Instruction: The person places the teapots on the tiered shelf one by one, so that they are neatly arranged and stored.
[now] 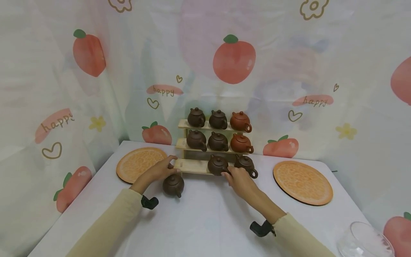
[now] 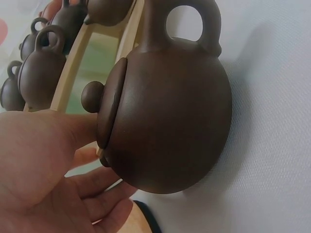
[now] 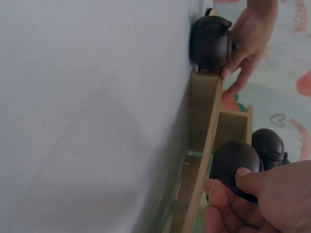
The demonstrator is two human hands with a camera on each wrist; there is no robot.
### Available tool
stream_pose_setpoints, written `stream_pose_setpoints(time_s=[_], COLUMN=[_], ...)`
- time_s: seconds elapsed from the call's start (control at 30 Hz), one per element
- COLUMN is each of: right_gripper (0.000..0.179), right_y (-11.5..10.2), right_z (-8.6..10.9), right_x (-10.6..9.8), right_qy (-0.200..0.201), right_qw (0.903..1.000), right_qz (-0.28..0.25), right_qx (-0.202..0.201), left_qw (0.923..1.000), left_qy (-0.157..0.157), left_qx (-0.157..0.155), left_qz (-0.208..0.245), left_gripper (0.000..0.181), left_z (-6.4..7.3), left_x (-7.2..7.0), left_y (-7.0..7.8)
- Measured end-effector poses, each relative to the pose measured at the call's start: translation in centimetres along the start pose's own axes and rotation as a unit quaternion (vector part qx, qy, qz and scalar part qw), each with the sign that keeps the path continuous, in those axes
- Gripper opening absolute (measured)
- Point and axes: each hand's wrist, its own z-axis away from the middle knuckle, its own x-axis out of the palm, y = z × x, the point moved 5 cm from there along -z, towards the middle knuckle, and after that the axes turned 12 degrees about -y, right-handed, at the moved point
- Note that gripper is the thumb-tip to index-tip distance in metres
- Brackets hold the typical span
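A three-tier wooden shelf (image 1: 193,166) carries small teapots. On its lowest tier, my right hand (image 1: 241,180) pinches the handle of a dark brown teapot (image 1: 218,164), thumb pressed on it in the right wrist view. Another dark teapot (image 1: 244,162) sits to its right, partly behind that hand. My left hand (image 1: 158,170) grips the left end of the lowest tier, thumb at the front corner and fingers farther back. Just in front of it, a dark brown teapot (image 1: 173,185) stands on the white table, large in the left wrist view with its handle toward the top.
The upper tiers hold dark teapots (image 1: 196,117) and reddish-brown teapots (image 1: 240,121) on the right. A round orange mat (image 1: 138,162) lies at the left, another orange mat (image 1: 303,182) at the right. A clear glass bowl (image 1: 365,240) stands near the front right corner.
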Motion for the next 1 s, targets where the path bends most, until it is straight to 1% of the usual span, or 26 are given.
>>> stream_pose_setpoints(time_s=[0.23, 0.43, 0.6, 0.7, 0.87, 0.97, 1.0], right_gripper=[0.021, 0.021, 0.022, 0.021, 0.029, 0.038, 0.040], right_y=[0.2, 0.3, 0.4, 0.5, 0.8, 1.2, 1.3], right_z=[-0.6, -1.0, -1.2, -1.3, -1.4, -1.2, -1.1], right_x=[0.0, 0.0, 0.0, 0.0, 0.1, 0.1, 0.1], right_qy=[0.002, -0.003, -0.013, -0.018, -0.017, -0.022, -0.032], right_qw=[0.9999, 1.0000, 0.9997, 0.9995, 0.9993, 0.9985, 0.9978], right_qz=[0.004, 0.000, 0.000, -0.002, -0.001, -0.001, -0.002], right_qx=[0.009, 0.006, 0.019, 0.027, 0.034, 0.050, 0.059], left_qw=[1.0000, 1.0000, 1.0000, 1.0000, 1.0000, 1.0000, 1.0000], left_qy=[0.006, 0.005, 0.004, 0.005, 0.007, 0.008, 0.008], left_qx=[-0.001, -0.004, 0.003, 0.001, -0.002, -0.003, -0.002], left_qz=[0.002, 0.003, 0.001, 0.004, 0.002, 0.002, 0.002], left_gripper=[0.060, 0.060, 0.061, 0.060, 0.061, 0.061, 0.061], left_z=[0.2, 0.2, 0.2, 0.1, 0.2, 0.2, 0.2], left_x=[-0.1, 0.0, 0.0, 0.0, 0.0, 0.0, 0.0], left_y=[0.1, 0.1, 0.1, 0.0, 0.0, 0.1, 0.0])
